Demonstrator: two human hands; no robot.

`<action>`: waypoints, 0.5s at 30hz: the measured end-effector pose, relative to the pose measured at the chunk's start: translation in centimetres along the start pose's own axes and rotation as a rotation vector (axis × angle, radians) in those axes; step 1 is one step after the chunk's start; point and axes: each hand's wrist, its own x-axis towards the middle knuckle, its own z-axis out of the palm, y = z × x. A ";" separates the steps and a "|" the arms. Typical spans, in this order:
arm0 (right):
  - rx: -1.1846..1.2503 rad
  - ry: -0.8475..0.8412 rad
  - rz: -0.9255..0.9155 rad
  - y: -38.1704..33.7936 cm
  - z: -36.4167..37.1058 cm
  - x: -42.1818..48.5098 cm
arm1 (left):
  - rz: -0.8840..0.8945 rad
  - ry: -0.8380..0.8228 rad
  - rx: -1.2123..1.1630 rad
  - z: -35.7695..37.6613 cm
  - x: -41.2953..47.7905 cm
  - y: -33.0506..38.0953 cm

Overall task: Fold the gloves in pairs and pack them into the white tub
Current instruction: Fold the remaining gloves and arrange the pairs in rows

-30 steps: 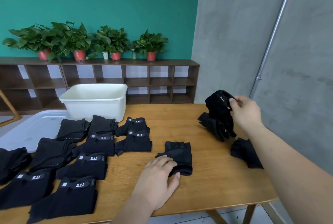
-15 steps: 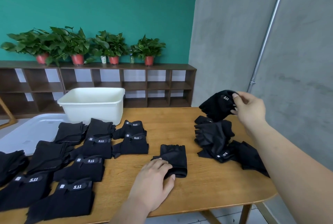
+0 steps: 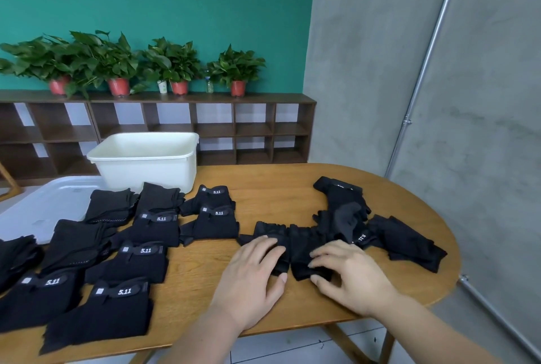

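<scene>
Bright, even indoor light, soft shadows (wide-angle bending at edges), slight overall softness.

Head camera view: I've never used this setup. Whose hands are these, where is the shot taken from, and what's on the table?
There is no machine here: these are a person's bare hands, filmed by a camera worn on their head and looking down. The left hand presses flat on one black glove. The right hand has bent fingers on a second glove beside it; whether it pinches is unclear. To the right lie unsorted gloves, to the left folded pairs, with the white tub behind them on the wooden table.
</scene>
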 end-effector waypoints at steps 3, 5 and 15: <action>-0.076 0.174 0.064 -0.3 0.5 -0.1 | 0.208 -0.115 0.043 -0.2 0.3 0.3; -0.122 0.128 0.236 0.3 0.7 0.4 | 0.258 -0.214 0.041 -0.3 0.8 0.3; -0.062 -0.186 0.501 7.5 0.2 1.8 | 0.219 -0.218 0.017 -0.4 0.9 0.1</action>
